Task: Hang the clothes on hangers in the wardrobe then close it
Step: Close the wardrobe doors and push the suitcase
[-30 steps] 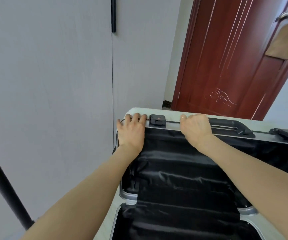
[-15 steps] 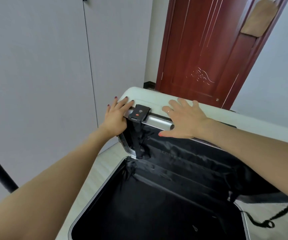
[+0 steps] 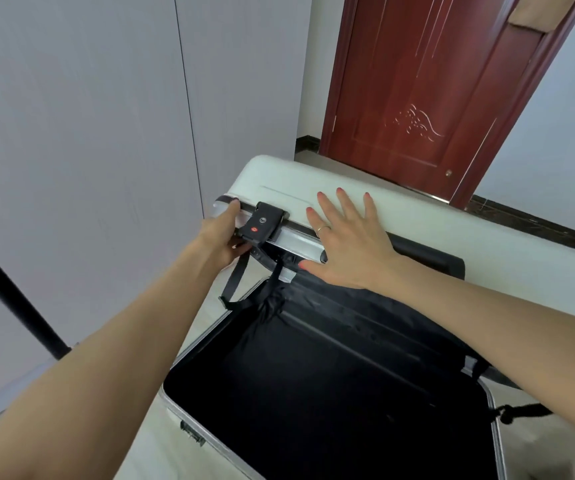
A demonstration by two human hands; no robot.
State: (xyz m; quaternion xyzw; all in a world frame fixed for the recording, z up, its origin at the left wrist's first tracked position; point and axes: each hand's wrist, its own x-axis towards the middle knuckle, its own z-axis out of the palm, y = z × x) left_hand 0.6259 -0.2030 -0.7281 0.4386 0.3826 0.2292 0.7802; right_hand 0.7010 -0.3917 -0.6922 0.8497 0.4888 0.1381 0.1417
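We see the left hand (image 3: 225, 233) clasping the suitcase lid (image 3: 313, 188) edge beside the lock (image 3: 261, 225); the right hand (image 3: 344, 244) lies flat, fingers spread, on it.

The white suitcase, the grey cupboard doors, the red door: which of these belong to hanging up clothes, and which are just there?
Part of the job:
- white hard-shell suitcase, lid half raised, black lining showing no clothes
- left hand gripping the lid's corner
- right hand flat on the lid
- grey panelled wardrobe doors, shut

Just there:
- dark red wooden door
- black slanted pole
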